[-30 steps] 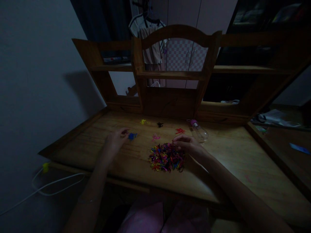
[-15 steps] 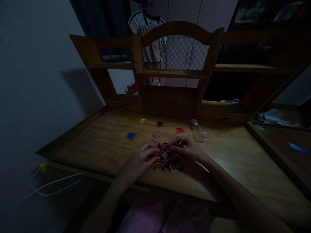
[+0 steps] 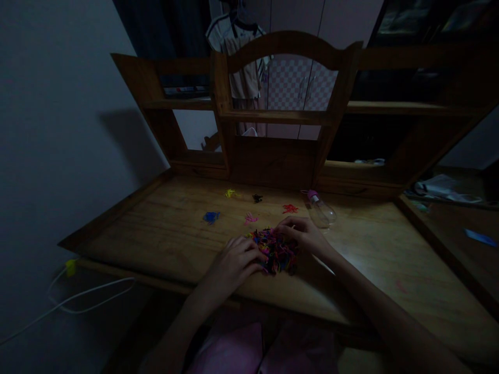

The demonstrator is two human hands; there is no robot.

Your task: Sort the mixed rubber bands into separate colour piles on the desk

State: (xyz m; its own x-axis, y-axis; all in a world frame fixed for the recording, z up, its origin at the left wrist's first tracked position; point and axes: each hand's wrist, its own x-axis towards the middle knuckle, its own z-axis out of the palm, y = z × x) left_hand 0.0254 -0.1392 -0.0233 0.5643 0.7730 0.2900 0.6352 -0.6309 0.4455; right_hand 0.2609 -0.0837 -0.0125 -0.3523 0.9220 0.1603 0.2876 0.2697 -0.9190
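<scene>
A loose heap of many-coloured small rubber bands [image 3: 277, 254] lies on the wooden desk between my hands. My left hand [image 3: 242, 257] rests against the heap's left side, fingers bent and apart from the thumb. At the heap's upper right, my right hand [image 3: 302, 232] has its fingertips drawn together; what is between them, if anything, is hidden. Beyond the heap lie small sorted clusters: pink bands [image 3: 250, 218], blue bands [image 3: 211, 217], yellow bands [image 3: 231, 193], black bands [image 3: 257, 198] and red bands [image 3: 290, 209].
A clear bulb-shaped bottle [image 3: 322, 213] with a purple cap lies on its side behind my right hand. The desk [image 3: 156, 223] backs onto a wooden shelf unit [image 3: 273, 161]. A white cable [image 3: 97, 285] hangs off the left front edge.
My left hand has shifted right and slightly down, further over the heap, nudging its left side inward. My right hand has moved only slightly at the heap's upper right.
</scene>
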